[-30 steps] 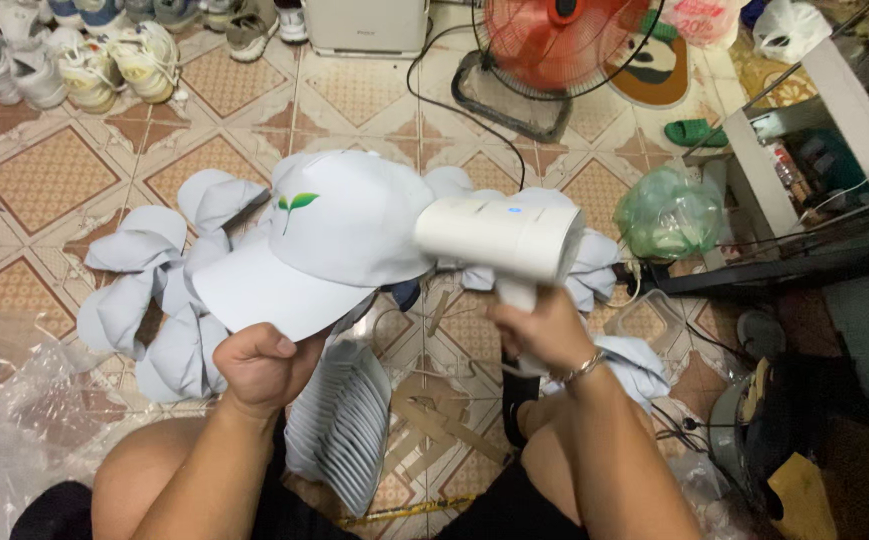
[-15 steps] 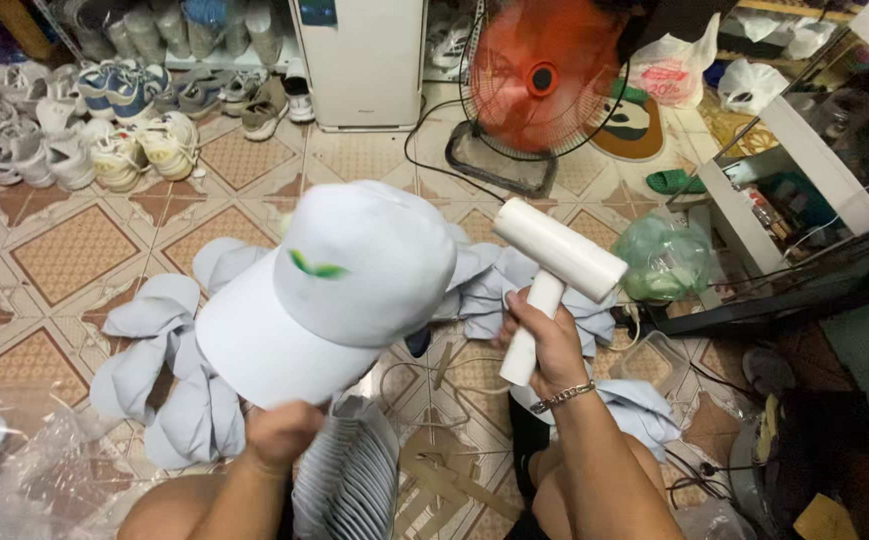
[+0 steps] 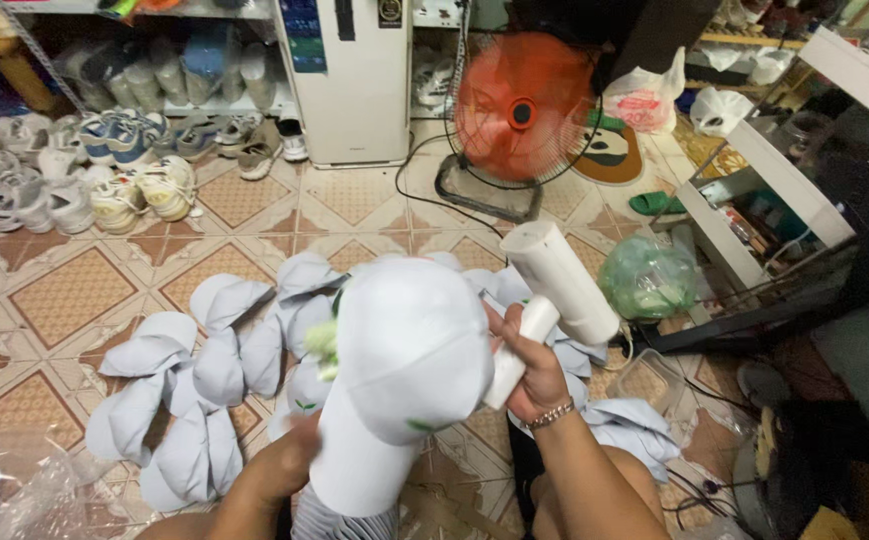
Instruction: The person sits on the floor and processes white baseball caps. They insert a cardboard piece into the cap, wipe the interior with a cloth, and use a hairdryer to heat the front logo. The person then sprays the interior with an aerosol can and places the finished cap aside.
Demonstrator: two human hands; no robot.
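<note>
The left hand (image 3: 279, 465) grips a white fabric cap with a green emblem (image 3: 404, 370) by its brim, holding it up beside the white plastic hair dryer (image 3: 554, 290) (nozzle angled away) that the right hand (image 3: 529, 375) clasps by the handle.

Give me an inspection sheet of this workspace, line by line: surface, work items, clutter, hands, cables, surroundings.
Surface: patterned tiled floor.
Work items: white cap held up; white hair dryer.
Clutter: pile of white caps on floor; green plastic bag; clear plastic wrap.
Hands: left hand grips the cap's brim; right hand grips the dryer handle.
Cables: black cord runs across the floor to the fan.
Surroundings: orange floor fan; rows of sneakers; white appliance; white shelf unit.
</note>
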